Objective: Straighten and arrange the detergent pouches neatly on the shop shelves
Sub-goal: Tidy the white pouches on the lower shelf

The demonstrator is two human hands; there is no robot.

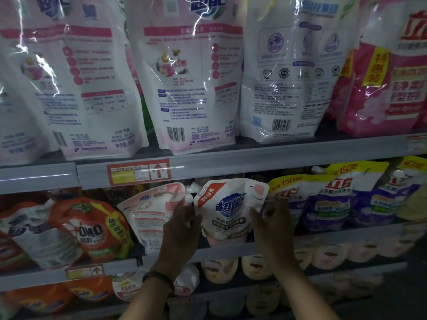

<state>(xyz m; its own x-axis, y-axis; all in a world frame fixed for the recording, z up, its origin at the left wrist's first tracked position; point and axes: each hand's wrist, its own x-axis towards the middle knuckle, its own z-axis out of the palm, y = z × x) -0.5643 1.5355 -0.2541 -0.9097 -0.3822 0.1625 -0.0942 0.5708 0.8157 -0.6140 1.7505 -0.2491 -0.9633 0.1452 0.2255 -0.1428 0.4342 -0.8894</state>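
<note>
The person is holding a white-and-pink detergent pouch (228, 204) from both sides at the front of the middle shelf (231, 250), its printed face with blue characters turned outward and its spout corner tipped up toward the left. The left hand (182, 229) is gripping the pouch's left edge with curled fingers, a dark wristband (157, 277) sitting on that wrist. The right hand (271, 225) is closing on the right edge, thumb on the front; in this dim light it appears to be pinching the edge with the fingers behind. Just beside it on the left, a second white-and-pink pouch (150, 213) is leaning tilted with its back showing, touching the held one near the spouts. Further left, orange OMO pouches (92, 229) are slumping against each other. To the right, purple pouches with yellow bands (323, 204) are standing in a row. On the upper shelf (277, 155), large white pouches (189, 77) are standing with backs and barcodes outward, a pink-and-red pouch (392, 77) at the far right. A red price label (138, 174) is sitting on the upper shelf's rail. Below, pale containers (219, 269) are sitting in shadow.
</note>
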